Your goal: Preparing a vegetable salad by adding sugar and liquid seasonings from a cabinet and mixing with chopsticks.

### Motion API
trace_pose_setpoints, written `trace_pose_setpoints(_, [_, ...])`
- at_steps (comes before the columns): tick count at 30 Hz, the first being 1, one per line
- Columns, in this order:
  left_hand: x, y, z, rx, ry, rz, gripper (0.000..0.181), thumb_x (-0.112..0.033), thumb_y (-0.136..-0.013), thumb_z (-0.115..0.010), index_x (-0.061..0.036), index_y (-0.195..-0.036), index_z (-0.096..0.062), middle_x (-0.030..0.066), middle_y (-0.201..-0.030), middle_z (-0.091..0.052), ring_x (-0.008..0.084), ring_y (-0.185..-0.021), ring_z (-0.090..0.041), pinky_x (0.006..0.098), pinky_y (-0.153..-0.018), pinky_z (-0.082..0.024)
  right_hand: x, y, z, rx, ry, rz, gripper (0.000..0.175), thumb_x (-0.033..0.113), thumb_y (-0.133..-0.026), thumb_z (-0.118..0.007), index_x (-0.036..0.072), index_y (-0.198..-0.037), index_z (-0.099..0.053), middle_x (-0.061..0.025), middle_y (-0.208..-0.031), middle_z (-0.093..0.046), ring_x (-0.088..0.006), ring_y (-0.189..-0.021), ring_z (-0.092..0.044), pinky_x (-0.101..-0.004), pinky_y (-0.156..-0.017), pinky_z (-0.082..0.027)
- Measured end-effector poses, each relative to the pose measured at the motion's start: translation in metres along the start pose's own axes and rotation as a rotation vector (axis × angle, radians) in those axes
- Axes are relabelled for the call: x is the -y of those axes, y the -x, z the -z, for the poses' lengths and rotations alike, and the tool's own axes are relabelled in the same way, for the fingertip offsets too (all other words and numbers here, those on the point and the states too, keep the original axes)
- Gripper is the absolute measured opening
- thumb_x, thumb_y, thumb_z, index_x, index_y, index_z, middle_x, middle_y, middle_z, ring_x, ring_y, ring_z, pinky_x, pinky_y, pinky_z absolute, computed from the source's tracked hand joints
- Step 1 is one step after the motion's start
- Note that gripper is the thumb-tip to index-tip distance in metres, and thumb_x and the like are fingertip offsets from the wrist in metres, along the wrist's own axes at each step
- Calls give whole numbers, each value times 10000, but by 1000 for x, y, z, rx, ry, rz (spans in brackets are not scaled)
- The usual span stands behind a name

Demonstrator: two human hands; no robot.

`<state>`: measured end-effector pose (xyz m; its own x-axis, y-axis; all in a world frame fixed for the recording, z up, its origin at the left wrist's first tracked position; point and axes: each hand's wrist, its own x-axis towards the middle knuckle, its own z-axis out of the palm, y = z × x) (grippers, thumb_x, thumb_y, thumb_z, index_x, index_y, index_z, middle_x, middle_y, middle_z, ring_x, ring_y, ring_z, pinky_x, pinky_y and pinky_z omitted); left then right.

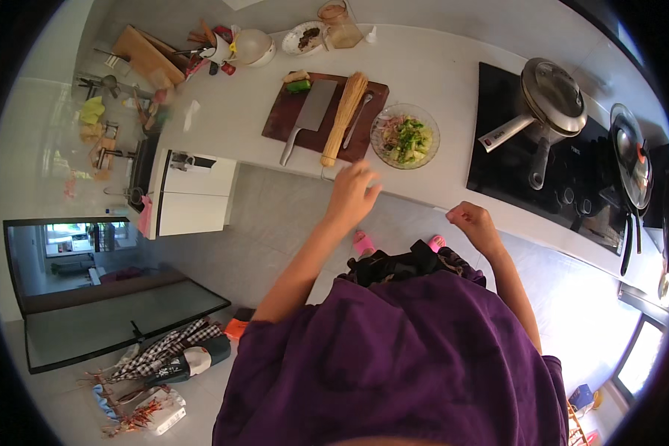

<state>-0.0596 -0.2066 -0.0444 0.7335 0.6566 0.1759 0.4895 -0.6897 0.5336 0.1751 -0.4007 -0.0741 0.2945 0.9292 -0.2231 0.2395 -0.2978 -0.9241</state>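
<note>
My left hand [358, 187], blurred, hovers at the counter's front edge below the cutting board, thumb apart from curled fingers, nothing visible in it. Farther right, in front of the counter edge, my right hand [471, 220] is loosely closed, with no object showing. On the dark wooden cutting board [279, 120] lie a cleaver [315, 108], a bamboo wok brush [345, 114] and a metal spoon [359, 120]. A green vegetable piece [298, 87] and a ginger-like piece [296, 76] sit at its far left corner. Right of the board stands a glass bowl [432, 131] of chopped vegetables.
A black cooktop [502, 95] to the right carries a lidded pan [554, 100] and a lidded wok [630, 161]. Along the back are a glass jug [343, 33], a patterned plate [292, 42] and a pale pot [255, 49]. Bags [200, 357] lie on the floor at lower left.
</note>
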Motion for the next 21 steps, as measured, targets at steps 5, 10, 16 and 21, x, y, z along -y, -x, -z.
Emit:
trace_pose_setpoints(5, [62, 87, 8, 45, 94, 138, 242, -141, -792, -660, -10, -993, -634, 186, -1049, -620, 368, -984, -593, 427, -848, -474, 26, -18, -52, 166, -16, -57, 315, 290, -885, -659, -11, -789, -647, -43, -685, -613, -102, -642, -545, -275, -589, -455])
trace_pose_setpoints(10, [117, 133, 43, 106, 134, 311, 256, -171, -813, -627, 2, -1003, -631, 183, -1057, -624, 368, -967, -604, 420, -844, -483, 46, -43, -122, 244, -54, -44, 341, 296, -937, -568, -21, -872, -677, -66, -740, -652, -131, -709, -614, -276, -649, -497])
trace_pose_setpoints(16, [205, 202, 68, 29, 186, 453, 278, -201, -849, -644, -27, -1065, -624, 154, -1052, -637, 318, -899, -638, 397, -783, -502, 95, -102, -209, 212, 12, 3, 231, 196, -952, -540, -2, -1004, -648, -63, -844, -667, -130, -746, -637, -273, -681, -513])
trace_pose_setpoints(21, [250, 251, 109, -91, 216, 592, 272, -205, -849, -645, -24, -1051, -633, 158, -1045, -647, 319, -894, -639, 395, -784, -504, 129, -153, -275, 293, 16, 69, 208, 177, -946, -571, 10, -1057, -625, -52, -887, -656, -122, -774, -636, -261, -688, -521])
